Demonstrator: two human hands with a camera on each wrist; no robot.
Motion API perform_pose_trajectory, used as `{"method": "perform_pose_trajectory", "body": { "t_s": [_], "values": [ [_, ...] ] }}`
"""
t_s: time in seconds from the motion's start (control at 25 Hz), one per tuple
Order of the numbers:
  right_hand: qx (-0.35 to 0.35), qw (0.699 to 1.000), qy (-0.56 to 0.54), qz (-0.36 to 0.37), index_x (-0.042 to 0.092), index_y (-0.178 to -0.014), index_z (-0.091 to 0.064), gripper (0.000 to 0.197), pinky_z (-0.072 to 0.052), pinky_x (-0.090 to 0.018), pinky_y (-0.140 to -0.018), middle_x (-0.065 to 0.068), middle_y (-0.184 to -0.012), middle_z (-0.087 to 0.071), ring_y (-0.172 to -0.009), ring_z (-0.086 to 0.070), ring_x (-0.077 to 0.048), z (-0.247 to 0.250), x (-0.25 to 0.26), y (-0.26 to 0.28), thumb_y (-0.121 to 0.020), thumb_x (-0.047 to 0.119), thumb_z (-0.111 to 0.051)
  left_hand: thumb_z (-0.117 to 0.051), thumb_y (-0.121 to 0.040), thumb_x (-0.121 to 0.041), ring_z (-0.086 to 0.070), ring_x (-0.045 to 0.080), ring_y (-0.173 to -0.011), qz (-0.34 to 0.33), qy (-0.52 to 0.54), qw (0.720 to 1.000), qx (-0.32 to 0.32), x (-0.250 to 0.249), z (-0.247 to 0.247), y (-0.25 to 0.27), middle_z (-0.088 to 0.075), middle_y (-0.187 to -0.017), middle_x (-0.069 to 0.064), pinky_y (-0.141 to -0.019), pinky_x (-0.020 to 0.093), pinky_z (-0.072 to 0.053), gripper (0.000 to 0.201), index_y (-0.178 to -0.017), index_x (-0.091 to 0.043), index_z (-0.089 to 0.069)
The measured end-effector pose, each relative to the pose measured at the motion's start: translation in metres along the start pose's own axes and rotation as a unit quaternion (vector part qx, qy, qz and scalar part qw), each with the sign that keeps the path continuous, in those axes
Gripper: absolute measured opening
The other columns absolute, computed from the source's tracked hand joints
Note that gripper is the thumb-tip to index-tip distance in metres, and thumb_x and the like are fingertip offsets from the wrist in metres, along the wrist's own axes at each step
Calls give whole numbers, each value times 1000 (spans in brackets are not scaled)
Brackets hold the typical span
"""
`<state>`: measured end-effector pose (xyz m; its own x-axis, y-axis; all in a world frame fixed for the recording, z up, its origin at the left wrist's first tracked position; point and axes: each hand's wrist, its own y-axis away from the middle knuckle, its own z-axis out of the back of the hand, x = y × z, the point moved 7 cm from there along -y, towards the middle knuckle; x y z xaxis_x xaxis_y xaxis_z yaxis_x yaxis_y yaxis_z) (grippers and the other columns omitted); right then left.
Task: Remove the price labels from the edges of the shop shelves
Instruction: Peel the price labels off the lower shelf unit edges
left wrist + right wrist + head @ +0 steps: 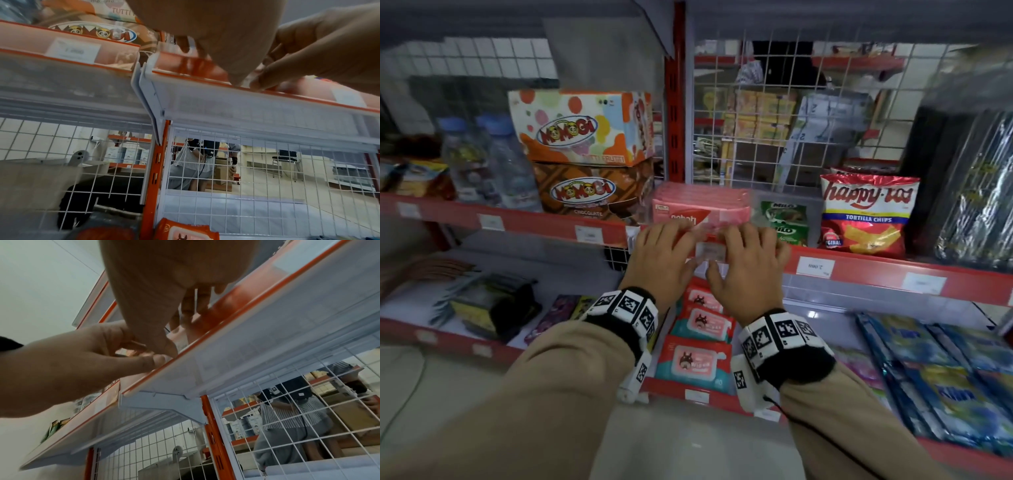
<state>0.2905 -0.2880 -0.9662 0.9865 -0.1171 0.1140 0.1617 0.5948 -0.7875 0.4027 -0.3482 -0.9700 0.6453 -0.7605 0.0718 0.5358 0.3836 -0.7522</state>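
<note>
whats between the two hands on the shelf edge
A white price label sits on the red shelf edge between the left hand and right hand; this shows in the head view.

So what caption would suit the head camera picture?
Both hands, left hand and right hand, work at a price label on the red shelf edge.

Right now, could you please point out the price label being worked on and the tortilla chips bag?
price label (709, 251), head view, its white face between the hands.
tortilla chips bag (866, 214), head view, front panel.
</note>
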Motion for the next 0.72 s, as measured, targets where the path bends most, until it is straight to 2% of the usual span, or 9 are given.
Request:
{"method": "perform_pose_trajectory", "body": {
  "t_s": [0.12,0.28,0.48,0.72],
  "values": [
    [17,999,-9,38,13,-102,-59,32,-39,-42,-83,-6,-104,-60,-96,-49,-29,1,6,-4,-76,30,-62,-55,-82,-27,-48,28,-106,-8,-10,1000,-22,-4,7,-2,-58,-114,6,-84,41,-40,29,-107,-15,-64],
    [18,999,-11,36,14,-100,-62,27,-41,-40,-81,-5,-100,-63,-95,-50,-28,0,7,-8,-77,29,-61,-55,-81,-31,-50,25,-96,-31,-26,999,-18,-2,9,-6,-58,-101,2,-77,36,-33,28,-103,-16,-65],
    [11,1000,14,20,15,-93,-61,24,-38,-40,-79,-5,-97,-59,-93,-47,-29,-3,13,-5,-73,29,-61,-57,-78,-35,-50,25,-93,-42,-24,999,-15,-1,8,-4,-56,-98,1,-76,36,-30,33,-106,-18,-61],
    [30,997,62,30,20,-98,-63,26,-36,-39,-79,-1,-100,-63,-96,-48,-28,1,17,-5,-74,29,-62,-60,-78,-36,-48,22,-99,-22,22,999,11,2,6,-2,-56,-103,-3,-81,34,-27,34,-108,-21,-58]
  ]
}}
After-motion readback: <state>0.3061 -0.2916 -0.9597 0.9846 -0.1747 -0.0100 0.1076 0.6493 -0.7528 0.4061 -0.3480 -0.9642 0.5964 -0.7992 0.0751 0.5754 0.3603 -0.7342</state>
